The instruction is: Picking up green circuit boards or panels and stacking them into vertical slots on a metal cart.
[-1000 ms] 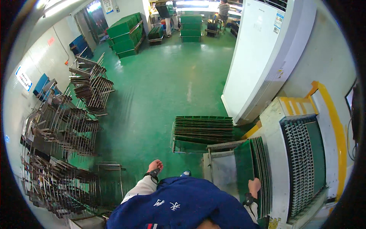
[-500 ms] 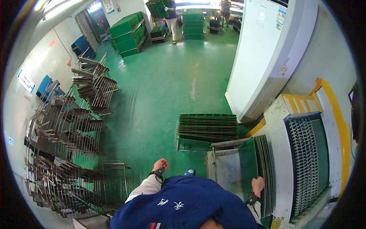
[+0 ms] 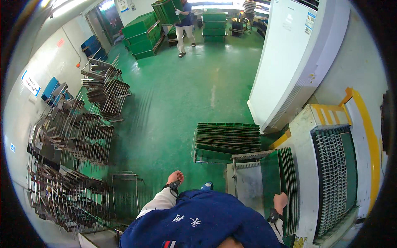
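Co-worker [image 3: 186,24] has stepped farther out onto floor [image 3: 186,82] with green boards [image 3: 166,11]; my hands about unchanged. Right hand [image 3: 280,201] at top edge of green panels [image 3: 271,173], fingers curled; can't tell if pinching one. Left hand [image 3: 175,177] empty, fingers loosely bent. Panels on edge in metal rack [image 3: 253,155] to my right, beside roller-bed machine [image 3: 331,169]; second panel stack [image 3: 227,138] just ahead. Step, my read: picking panel off rack. Next move likely calls for clean single-edge pinch, left hand across for support.
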`<state>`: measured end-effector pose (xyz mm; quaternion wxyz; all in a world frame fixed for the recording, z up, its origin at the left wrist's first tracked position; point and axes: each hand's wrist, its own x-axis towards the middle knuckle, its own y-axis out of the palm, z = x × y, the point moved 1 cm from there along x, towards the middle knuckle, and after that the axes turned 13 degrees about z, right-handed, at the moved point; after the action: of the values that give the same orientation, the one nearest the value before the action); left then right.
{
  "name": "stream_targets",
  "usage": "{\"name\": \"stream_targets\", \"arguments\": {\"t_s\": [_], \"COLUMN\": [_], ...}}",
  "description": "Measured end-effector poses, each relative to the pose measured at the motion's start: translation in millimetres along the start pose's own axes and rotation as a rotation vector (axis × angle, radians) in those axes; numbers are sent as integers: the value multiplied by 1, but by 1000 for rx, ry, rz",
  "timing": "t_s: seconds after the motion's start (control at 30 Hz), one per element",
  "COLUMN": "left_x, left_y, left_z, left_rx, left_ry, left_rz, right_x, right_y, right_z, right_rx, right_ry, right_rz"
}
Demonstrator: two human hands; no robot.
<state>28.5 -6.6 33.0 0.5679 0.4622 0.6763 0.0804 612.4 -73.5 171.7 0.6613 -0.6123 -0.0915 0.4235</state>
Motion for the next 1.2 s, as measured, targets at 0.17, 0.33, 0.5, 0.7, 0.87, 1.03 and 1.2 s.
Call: {"name": "stream_targets", "arguments": {"t_s": [0.17,0.33,0.5,0.7,0.87,1.03,1.2], "left_x": [-5,-11,-20,-6,2,1,-8], "left_y": [14,13,22,2,-16,-26,-15], "left_z": [2,2,2,4,8,3,5], "left_rx": [55,64,109,62,63,79,224], "left_ry": [20,23,33,37,45,45,9], "left_rz": [-72,-165,-82,-124,-104,-64,-80], "right_x": [-2,1,8,4,21,22,19], "right_y": [0,3,10,8,23,25,21], "right_z": [-1,-2,-11,-7,-26,-30,-34], "right_rx": [0,-28,-50,-62,-58,-24,-125], "right_ry": [-11,-17,3,12,-28,-89,-57], "right_rz": [-13,-28,-5,1,5,-9,16]}}
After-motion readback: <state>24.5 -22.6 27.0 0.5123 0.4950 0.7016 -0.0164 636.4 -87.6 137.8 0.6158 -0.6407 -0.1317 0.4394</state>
